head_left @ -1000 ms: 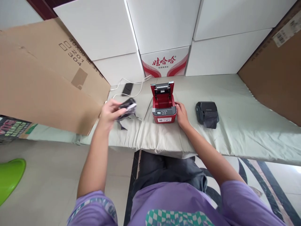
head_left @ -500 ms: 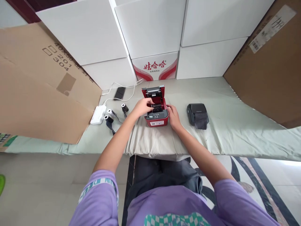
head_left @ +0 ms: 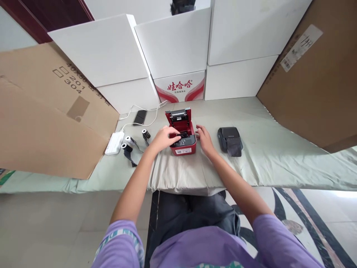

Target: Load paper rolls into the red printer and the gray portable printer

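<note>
A small red printer (head_left: 186,149) stands on the pale green cloth with its lid (head_left: 178,115) tipped up and back. My left hand (head_left: 162,138) reaches over the printer's front left corner. Its fingers are bunched on a black roll (head_left: 183,134) that sits in the open compartment. My right hand (head_left: 204,137) is just right of the printer, fingers apart and empty, beside the casing or barely touching it.
A black printer (head_left: 230,140) lies right of my right hand. Left of the red printer lie three small rolls (head_left: 127,143), a white adapter (head_left: 114,143) with its cable, and a dark phone (head_left: 139,117). White boxes (head_left: 173,48) and brown cardboard (head_left: 41,111) wall the bench (head_left: 279,163).
My left hand carried a black roll from the left side to the red printer and set it into the open compartment. My right hand loosened from the printer's right side.
</note>
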A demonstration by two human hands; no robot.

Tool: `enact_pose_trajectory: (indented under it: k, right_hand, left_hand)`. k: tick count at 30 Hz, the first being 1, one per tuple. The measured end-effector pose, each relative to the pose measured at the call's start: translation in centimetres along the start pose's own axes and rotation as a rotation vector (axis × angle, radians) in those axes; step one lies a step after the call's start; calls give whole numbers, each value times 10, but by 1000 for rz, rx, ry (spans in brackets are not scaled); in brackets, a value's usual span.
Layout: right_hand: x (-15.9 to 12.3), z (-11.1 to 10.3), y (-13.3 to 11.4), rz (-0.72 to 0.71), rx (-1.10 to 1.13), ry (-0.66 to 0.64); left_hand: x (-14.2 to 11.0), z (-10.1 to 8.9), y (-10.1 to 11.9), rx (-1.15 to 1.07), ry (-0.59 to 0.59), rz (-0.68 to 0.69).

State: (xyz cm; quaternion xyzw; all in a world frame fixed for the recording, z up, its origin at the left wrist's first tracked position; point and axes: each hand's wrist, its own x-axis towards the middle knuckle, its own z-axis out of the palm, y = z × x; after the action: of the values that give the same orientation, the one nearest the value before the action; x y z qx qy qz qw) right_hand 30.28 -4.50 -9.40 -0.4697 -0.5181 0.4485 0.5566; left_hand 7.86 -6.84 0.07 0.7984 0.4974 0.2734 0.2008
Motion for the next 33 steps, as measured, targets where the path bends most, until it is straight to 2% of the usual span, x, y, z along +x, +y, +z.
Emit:
enact_pose_trajectory:
  k: [3,6,9,11,14,18,22,25,28,30,33]
  right_hand:
    - [24,2,-20,-33,4,-33]
    - [52,18,-36,-86,54,-85]
    - [64,36,-42,-126,147,-101]
    - [59,40,-41,-132,170,-76]
    - [40,34,-35,-156,117,-43]
    - [20,24,-23,-178,122,-79]
    - [20,25,-10,-98,250,-112]
    - [24,27,-5,-54,236,-139]
    - [25,27,-6,-9,254,-167]
    - [24,25,-8,7,263,-189]
    - [24,22,-13,10,235,-213]
  left_hand:
    - [-11,2,0,52,60,68]
    - [-12,5,-3,96,114,103]
    - [-13,10,-2,188,199,140]
    - [-16,14,1,279,275,145]
    - [-25,20,7,368,384,130]
    - [-32,22,11,331,414,88]
    - [-22,26,-6,100,402,-36]
    - [-11,33,-26,-303,398,-246]
    - [-7,43,-40,-714,309,-398]
    - [-9,49,-43,-863,272,-397]
    - [-12,54,-44,-900,284,-350]
